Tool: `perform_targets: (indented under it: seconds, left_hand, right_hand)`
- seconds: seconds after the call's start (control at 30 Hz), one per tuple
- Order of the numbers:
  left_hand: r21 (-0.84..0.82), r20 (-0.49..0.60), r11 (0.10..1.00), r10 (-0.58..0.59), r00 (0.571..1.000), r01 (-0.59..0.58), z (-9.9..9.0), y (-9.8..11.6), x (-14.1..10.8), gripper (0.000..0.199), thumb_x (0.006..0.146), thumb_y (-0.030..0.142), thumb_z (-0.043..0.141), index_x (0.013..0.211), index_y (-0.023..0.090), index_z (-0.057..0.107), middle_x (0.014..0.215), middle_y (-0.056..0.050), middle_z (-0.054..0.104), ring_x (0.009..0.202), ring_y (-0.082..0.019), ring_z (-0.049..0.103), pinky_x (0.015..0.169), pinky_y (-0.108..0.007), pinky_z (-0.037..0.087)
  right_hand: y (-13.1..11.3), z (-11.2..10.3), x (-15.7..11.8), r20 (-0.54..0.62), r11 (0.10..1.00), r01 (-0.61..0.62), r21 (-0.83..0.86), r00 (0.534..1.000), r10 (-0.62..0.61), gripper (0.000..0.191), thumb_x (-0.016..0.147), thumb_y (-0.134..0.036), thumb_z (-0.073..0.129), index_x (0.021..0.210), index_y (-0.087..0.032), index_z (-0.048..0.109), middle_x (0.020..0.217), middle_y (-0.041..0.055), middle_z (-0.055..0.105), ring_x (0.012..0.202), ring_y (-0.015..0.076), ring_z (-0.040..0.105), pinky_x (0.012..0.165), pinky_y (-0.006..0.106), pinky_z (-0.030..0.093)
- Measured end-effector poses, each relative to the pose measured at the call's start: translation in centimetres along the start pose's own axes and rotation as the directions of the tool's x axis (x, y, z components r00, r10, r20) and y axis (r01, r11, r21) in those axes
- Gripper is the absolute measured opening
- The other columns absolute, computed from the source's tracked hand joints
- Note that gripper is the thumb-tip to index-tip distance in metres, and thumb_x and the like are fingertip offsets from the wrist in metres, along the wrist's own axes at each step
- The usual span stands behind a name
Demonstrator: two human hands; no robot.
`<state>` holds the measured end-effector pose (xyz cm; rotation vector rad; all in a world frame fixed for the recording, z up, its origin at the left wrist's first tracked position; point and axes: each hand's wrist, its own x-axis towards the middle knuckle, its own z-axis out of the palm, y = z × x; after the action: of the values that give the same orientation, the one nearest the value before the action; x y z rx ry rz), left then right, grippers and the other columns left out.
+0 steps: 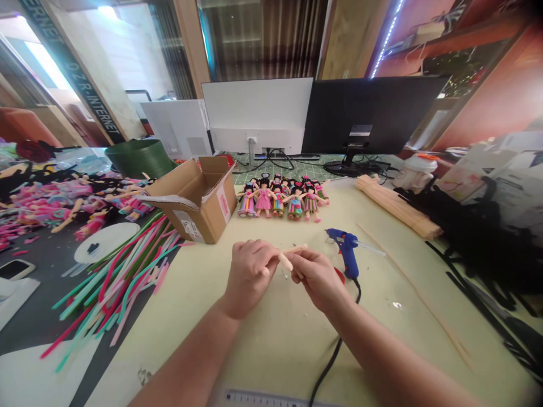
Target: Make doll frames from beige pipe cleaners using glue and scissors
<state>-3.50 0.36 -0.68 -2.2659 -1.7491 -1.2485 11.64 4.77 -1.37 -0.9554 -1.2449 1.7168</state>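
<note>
From where I stand, the work is held over the middle of the pale yellow work surface. The beige fuzzy piece is located between the person's two hands, with a short end projecting toward the near side and a longer arm extending to the far right. The left hand is closed on the piece, its fingers curled; the exact fingertip contact is hidden. The right hand clamps the same piece between thumb and fingers.

A blue glue gun lies just right of the right hand, its clear glue stick projecting to the right and its black cord running to the near edge. Dressed dolls lie in rows on the far side of the hands. An open cardboard box stands to their left. Loose coloured stems are piled left of the left hand. A bundle of beige stems lies at far right; a single beige strand lies nearer.
</note>
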Motion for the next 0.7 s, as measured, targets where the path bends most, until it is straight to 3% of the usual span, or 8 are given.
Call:
perform_targets:
  seconds: [0.23, 0.3, 0.37, 0.4, 0.47, 0.57, 0.6, 0.7]
  left_hand:
    - [0.084, -0.062, 0.995, 0.066, 0.996, -0.061, 0.3, -0.3, -0.3, 0.016, 0.088, 0.023, 0.053, 0.101, 0.025, 0.063, 0.099, -0.004, 0.066, 0.100, -0.019, 0.055, 0.091, -0.038, 0.030]
    - [0.007, -0.136, 0.999, -0.046, 0.990, 0.048, 0.3, -0.8, -0.2, 0.030, 0.084, 0.027, 0.060, 0.114, 0.024, 0.058, 0.116, -0.008, 0.060, 0.115, -0.023, 0.048, 0.097, -0.040, 0.028]
    - [-0.179, -0.182, 0.949, -0.291, 0.939, 0.259, 0.5, -1.5, 0.0, 0.055, 0.076, 0.033, 0.067, 0.127, 0.022, 0.048, 0.133, -0.013, 0.048, 0.124, -0.027, 0.041, 0.098, -0.041, 0.032]
    - [-0.312, -0.132, 0.868, -0.442, 0.887, 0.386, 0.6, -1.8, 0.1, 0.060, 0.075, 0.037, 0.068, 0.129, 0.022, 0.045, 0.135, -0.013, 0.045, 0.122, -0.027, 0.043, 0.094, -0.039, 0.036]
    - [-0.519, 0.170, 0.596, -0.631, 0.757, 0.613, 0.9, -2.1, 0.3, 0.051, 0.078, 0.042, 0.061, 0.124, 0.022, 0.048, 0.128, -0.012, 0.051, 0.110, -0.024, 0.052, 0.082, -0.034, 0.042]
    - [-0.519, 0.647, 0.317, -0.461, 0.607, 0.794, 1.1, -1.3, 0.2, 0.037, 0.078, 0.039, 0.061, 0.108, 0.019, 0.060, 0.102, -0.008, 0.064, 0.092, -0.020, 0.059, 0.073, -0.030, 0.042]
    - [-0.520, 0.700, 0.313, -0.377, 0.606, 0.795, 1.2, -0.9, 0.1, 0.033, 0.076, 0.037, 0.064, 0.103, 0.017, 0.063, 0.096, -0.008, 0.066, 0.089, -0.019, 0.059, 0.073, -0.029, 0.042]
    - [-0.652, 0.626, 0.338, -0.267, 0.733, 0.679, 1.0, 0.6, 0.0, 0.028, 0.076, 0.037, 0.066, 0.094, 0.015, 0.065, 0.089, -0.007, 0.065, 0.081, -0.016, 0.057, 0.072, -0.028, 0.041]
  right_hand:
    - [-0.1, -0.2, 0.1, 0.025, 0.996, -0.023, 0.089, 0.999, 0.020, 0.027, 0.077, -0.034, 0.068, 0.059, -0.014, 0.062, 0.051, -0.0040, 0.043, 0.049, 0.0072, 0.034, 0.050, 0.024, 0.027]
    - [-0.2, -0.5, 0.4, -0.026, 0.987, -0.009, 0.159, 1.000, 0.014, 0.022, 0.073, -0.033, 0.072, 0.064, -0.014, 0.066, 0.054, -0.0032, 0.047, 0.050, 0.0071, 0.036, 0.050, 0.023, 0.028]
    - [-0.4, -1.1, 0.8, -0.085, 0.976, 0.029, 0.217, 0.996, -0.011, 0.020, 0.070, -0.033, 0.075, 0.068, -0.015, 0.068, 0.056, -0.0025, 0.050, 0.051, 0.0074, 0.038, 0.050, 0.023, 0.029]
    - [-0.4, -1.3, 0.9, -0.109, 0.971, 0.053, 0.232, 0.994, -0.028, 0.019, 0.069, -0.033, 0.076, 0.069, -0.016, 0.068, 0.057, -0.0023, 0.051, 0.052, 0.0077, 0.039, 0.050, 0.022, 0.030]
    - [-0.6, -1.8, 1.2, -0.134, 0.966, 0.092, 0.242, 0.989, -0.061, 0.018, 0.069, -0.033, 0.076, 0.071, -0.017, 0.069, 0.059, -0.0018, 0.053, 0.053, 0.0082, 0.041, 0.051, 0.023, 0.032]
    - [-0.5, -1.9, 1.3, -0.140, 0.962, 0.134, 0.237, 0.985, -0.103, 0.016, 0.070, -0.032, 0.076, 0.074, -0.018, 0.070, 0.062, -0.0008, 0.057, 0.055, 0.0089, 0.044, 0.053, 0.023, 0.034]
    - [-0.5, -1.8, 1.3, -0.136, 0.962, 0.148, 0.229, 0.984, -0.119, 0.015, 0.071, -0.032, 0.075, 0.075, -0.018, 0.070, 0.063, -0.0006, 0.058, 0.057, 0.0092, 0.045, 0.053, 0.023, 0.035]
    - [-0.1, -1.3, 1.0, -0.102, 0.967, 0.190, 0.171, 0.979, -0.175, 0.013, 0.076, -0.031, 0.072, 0.076, -0.019, 0.070, 0.061, -0.0015, 0.056, 0.057, 0.0098, 0.046, 0.054, 0.024, 0.036]
